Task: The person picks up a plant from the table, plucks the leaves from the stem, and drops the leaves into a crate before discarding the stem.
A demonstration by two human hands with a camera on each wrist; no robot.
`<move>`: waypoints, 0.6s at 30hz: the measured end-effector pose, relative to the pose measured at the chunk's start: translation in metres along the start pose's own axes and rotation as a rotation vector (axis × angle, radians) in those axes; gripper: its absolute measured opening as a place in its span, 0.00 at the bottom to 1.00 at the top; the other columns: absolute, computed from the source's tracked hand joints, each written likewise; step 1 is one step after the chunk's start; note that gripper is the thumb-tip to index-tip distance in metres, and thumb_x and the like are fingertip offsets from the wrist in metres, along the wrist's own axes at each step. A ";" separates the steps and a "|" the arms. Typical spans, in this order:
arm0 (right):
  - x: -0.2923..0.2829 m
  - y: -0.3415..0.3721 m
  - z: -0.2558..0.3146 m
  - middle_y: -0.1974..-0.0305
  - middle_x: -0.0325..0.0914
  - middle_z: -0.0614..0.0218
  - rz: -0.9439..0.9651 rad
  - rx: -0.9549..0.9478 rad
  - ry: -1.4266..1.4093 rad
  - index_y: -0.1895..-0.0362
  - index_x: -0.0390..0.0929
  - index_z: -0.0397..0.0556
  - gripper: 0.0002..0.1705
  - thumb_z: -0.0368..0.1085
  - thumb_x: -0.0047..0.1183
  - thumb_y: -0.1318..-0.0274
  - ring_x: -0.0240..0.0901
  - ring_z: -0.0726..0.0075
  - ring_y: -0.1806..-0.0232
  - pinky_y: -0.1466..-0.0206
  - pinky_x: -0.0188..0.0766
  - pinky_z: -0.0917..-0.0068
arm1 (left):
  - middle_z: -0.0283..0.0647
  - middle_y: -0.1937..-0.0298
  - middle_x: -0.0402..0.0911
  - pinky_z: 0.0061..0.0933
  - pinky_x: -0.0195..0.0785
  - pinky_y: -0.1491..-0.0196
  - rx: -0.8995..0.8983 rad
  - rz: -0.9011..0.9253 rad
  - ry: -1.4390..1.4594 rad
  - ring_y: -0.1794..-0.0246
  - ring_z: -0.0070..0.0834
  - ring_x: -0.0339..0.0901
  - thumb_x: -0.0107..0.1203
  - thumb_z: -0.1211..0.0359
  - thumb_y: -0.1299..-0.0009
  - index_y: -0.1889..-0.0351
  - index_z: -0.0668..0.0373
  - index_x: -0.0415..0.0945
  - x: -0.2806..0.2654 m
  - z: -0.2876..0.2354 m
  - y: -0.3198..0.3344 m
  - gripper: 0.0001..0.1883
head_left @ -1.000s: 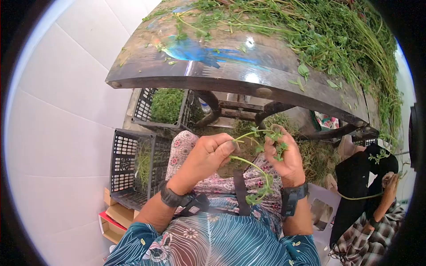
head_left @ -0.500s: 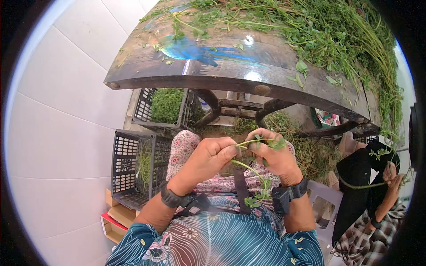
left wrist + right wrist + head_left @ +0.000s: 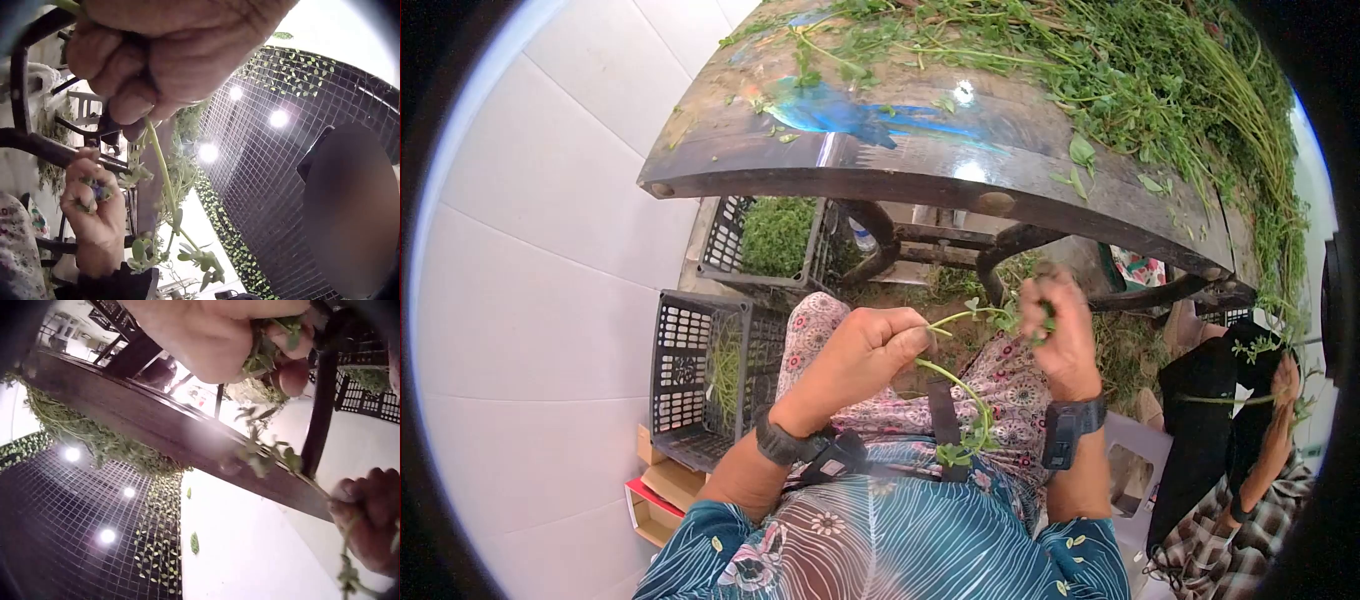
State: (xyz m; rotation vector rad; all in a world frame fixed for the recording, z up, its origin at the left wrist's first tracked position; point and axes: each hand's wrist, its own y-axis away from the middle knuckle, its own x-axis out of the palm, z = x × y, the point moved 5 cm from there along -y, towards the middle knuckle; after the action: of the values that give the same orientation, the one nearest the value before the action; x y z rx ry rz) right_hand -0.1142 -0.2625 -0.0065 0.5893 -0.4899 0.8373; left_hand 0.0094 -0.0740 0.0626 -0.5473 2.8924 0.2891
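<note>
My left hand pinches a green leafy stem between thumb and curled fingers, over my lap. One end of the stem arcs down to leaves near my waist; the other reaches right, toward my right hand. In the left wrist view, the stem runs from under the fingertips to small rounded leaves. Slightly blurred, my right hand is raised beyond the upper end. Its curled fingers grip picked green leaves, seen in the right wrist view, apart from the stem's leafy tip.
A wooden table bears a heap of leafy stems at its right. On the left stand two black crates, one with green leaves, one with bare stems. Another person's hand holds a stem at right.
My right hand came in close to my left hand along the upper stem, then pulled away right with leaves in its fingers. The left hand keeps its pinch nearly in place.
</note>
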 end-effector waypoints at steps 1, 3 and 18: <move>0.005 0.003 0.008 0.67 0.74 0.64 -0.019 -0.057 0.153 0.62 0.70 0.44 0.08 0.31 0.46 0.47 0.70 0.76 0.75 0.80 0.60 0.84 | 0.28 0.82 0.67 0.19 0.58 0.77 0.012 0.007 -0.018 0.81 0.14 0.63 0.46 0.64 0.31 0.71 0.63 0.74 0.000 0.000 0.000 0.12; 0.028 0.017 0.032 0.69 0.73 0.65 -0.063 -0.170 0.459 0.64 0.73 0.44 0.08 0.31 0.47 0.49 0.69 0.75 0.76 0.78 0.61 0.80 | 0.29 0.82 0.68 0.19 0.58 0.77 0.034 0.016 -0.080 0.80 0.14 0.63 0.46 0.64 0.31 0.71 0.63 0.74 0.002 0.001 -0.001 0.12; 0.093 0.041 0.014 0.70 0.69 0.59 0.364 -0.627 1.544 0.66 0.71 0.47 0.08 0.31 0.52 0.54 0.71 0.49 0.74 0.71 0.69 0.59 | 0.40 0.81 0.72 0.25 0.62 0.75 0.152 0.002 -0.357 0.81 0.26 0.69 0.50 0.68 0.36 0.71 0.64 0.75 0.001 -0.003 -0.003 0.09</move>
State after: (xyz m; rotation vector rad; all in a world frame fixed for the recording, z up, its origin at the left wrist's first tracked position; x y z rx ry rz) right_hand -0.0955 -0.1998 0.0729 -0.7882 0.5901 1.1517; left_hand 0.0093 -0.0782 0.0649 -0.4181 2.5433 0.1472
